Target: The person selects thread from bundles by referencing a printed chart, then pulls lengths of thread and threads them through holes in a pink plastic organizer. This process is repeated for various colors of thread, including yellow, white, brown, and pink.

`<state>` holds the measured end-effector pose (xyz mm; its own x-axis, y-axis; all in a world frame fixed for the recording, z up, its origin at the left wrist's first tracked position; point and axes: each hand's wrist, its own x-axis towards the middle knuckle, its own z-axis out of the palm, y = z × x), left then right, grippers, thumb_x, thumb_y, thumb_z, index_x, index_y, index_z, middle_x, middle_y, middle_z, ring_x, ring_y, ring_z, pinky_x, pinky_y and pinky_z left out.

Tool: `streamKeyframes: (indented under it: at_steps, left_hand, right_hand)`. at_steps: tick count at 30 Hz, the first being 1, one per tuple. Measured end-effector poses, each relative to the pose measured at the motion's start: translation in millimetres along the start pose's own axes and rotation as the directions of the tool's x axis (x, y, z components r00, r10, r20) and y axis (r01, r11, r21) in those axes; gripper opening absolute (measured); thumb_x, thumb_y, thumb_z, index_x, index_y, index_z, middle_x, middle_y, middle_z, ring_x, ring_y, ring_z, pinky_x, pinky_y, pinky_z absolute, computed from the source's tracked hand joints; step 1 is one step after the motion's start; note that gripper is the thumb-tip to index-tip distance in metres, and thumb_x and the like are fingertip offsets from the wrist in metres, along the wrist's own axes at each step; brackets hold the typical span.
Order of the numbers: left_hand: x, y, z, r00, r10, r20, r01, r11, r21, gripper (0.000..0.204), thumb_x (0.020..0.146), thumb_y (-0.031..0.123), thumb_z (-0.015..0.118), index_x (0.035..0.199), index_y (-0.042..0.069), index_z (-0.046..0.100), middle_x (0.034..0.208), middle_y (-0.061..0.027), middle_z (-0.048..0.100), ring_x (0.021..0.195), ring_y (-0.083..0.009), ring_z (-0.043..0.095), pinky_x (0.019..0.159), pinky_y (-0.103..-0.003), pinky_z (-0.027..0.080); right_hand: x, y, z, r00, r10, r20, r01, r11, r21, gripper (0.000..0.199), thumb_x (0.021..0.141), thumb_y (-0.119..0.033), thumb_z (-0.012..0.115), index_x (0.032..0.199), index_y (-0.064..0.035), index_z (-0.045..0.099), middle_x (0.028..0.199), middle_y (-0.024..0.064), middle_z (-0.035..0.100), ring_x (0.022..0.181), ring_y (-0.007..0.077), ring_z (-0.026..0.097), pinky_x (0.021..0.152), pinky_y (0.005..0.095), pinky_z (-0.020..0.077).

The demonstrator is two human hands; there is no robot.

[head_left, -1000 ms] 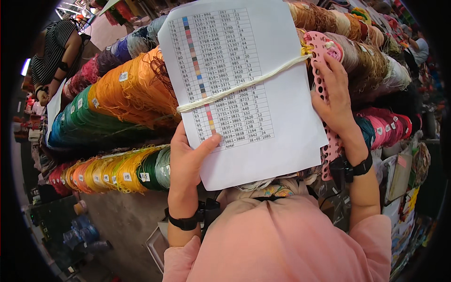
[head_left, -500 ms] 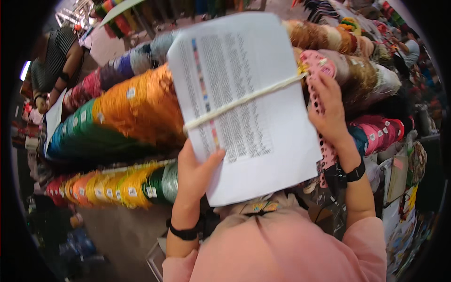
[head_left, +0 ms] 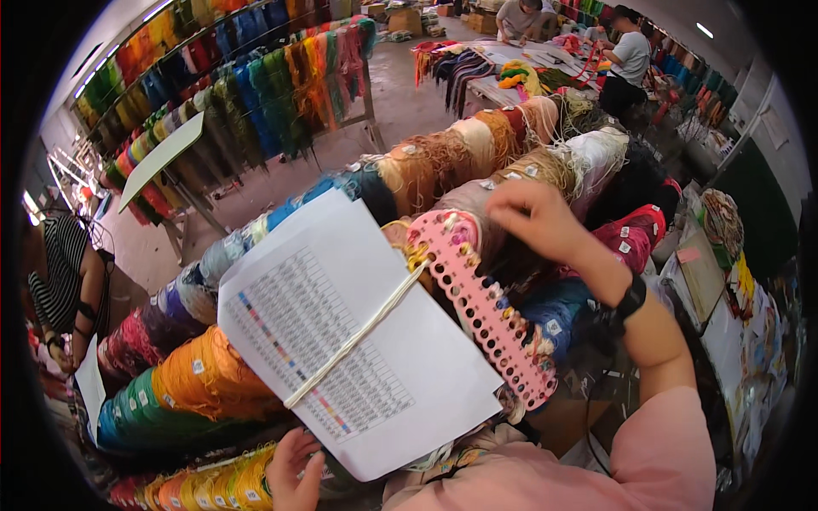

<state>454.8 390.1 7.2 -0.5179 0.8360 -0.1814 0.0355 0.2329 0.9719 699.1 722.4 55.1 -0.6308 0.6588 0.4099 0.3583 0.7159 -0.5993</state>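
Observation:
A sheaf of white printed sheets (head_left: pixel 443 366) lies tilted over the thread rolls in front of me, with a cream cord (head_left: pixel 356 337) around its middle. Along its right edge rests a pink punched thread-sample card (head_left: pixel 490 315) with small tufts of coloured thread in its holes. My left hand (head_left: pixel 296 470) is at the sheets' lower left edge, thumb and fingers apart; contact is unclear. Above the card, my right hand (head_left: pixel 545 223) hovers near the beige and brown skeins (head_left: pixel 545 170). Its fingers are loosely bent, with nothing visible in them.
Long rows of thread skeins, orange (head_left: pixel 209 375), yellow (head_left: pixel 213 490) and blue (head_left: pixel 554 311), surround the sheets. Hanging yarn racks (head_left: pixel 256 94) stand far left. A person in a striped top (head_left: pixel 64 272) is at left. Others work at a far table (head_left: pixel 486 85). Papers and bags (head_left: pixel 724 341) lie at right.
My right hand has let go of the pink card and lifted away. My left hand has dropped lower left, its thumb off the sheets. The sheets sit lower and more tilted; the view has risen.

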Motion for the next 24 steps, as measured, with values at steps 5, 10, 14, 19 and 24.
streamKeyframes:
  at_steps: [5, 10, 14, 19, 24]
  left_hand:
    - [8, 51, -23, 0.969, 0.175, 0.175, -0.236, 0.866, 0.441, 0.023, 0.08, 0.002, 0.05, 0.102, -0.002, 0.05, 0.089, -0.007, 0.055, 0.077, -0.0117, 0.052, 0.066, -0.022, 0.042]
    - [40, 143, 14, 0.993, 0.104, 0.049, -0.115, 0.918, 0.379, 0.007, 0.07, 0.001, 0.055, 0.072, -0.006, 0.056, 0.068, -0.0085, 0.055, 0.056, -0.0114, 0.053, 0.054, -0.02, 0.044]
    - [81, 200, 42, 0.98, 0.179, 0.086, -0.194, 0.953, 0.231, 0.014, 0.071, 0.007, 0.058, 0.076, -0.006, 0.055, 0.065, -0.0144, 0.058, 0.05, -0.0128, 0.054, 0.047, -0.021, 0.045]
    - [148, 240, 96, 0.943, 0.212, 0.256, -0.252, 0.958, 0.135, 0.011, 0.074, 0.006, 0.055, 0.079, -0.004, 0.057, 0.068, -0.01, 0.058, 0.051, -0.0081, 0.052, 0.048, -0.018, 0.043]
    - [204, 252, 155, 0.861, 0.169, 0.479, -0.372, 0.852, 0.368, 0.011, 0.076, 0.005, 0.051, 0.082, -0.003, 0.056, 0.073, -0.0068, 0.057, 0.063, -0.0084, 0.052, 0.055, -0.02, 0.043]
  right_hand:
    - [77, 64, -32, 0.895, 0.337, 0.291, -0.427, 0.834, 0.349, 0.012, 0.074, -0.01, 0.054, 0.072, 0.0006, 0.059, 0.063, 0.0026, 0.057, 0.055, 0.0066, 0.053, 0.05, 0.0185, 0.0403]
    - [142, 106, -12, 0.826, 0.428, 0.366, -0.511, 0.843, 0.169, 0.01, 0.072, -0.009, 0.055, 0.072, 0.0009, 0.059, 0.06, 0.0042, 0.057, 0.05, 0.0104, 0.056, 0.043, 0.0193, 0.042]
    - [174, 127, 13, 0.796, 0.492, 0.353, -0.557, 0.823, 0.108, 0.009, 0.07, -0.007, 0.057, 0.068, 0.0017, 0.058, 0.057, 0.005, 0.056, 0.046, 0.011, 0.054, 0.038, 0.0211, 0.0416]
    - [188, 140, 32, 0.662, 0.671, 0.334, -0.628, 0.739, -0.242, 0.008, 0.066, -0.005, 0.061, 0.064, 0.002, 0.058, 0.051, 0.005, 0.054, 0.041, 0.0116, 0.052, 0.035, 0.0217, 0.0391]
    - [186, 147, 17, 0.749, 0.403, 0.526, -0.578, 0.785, 0.221, 0.006, 0.067, -0.005, 0.058, 0.069, 0.0006, 0.06, 0.055, 0.0074, 0.056, 0.042, 0.0123, 0.051, 0.036, 0.024, 0.0407]
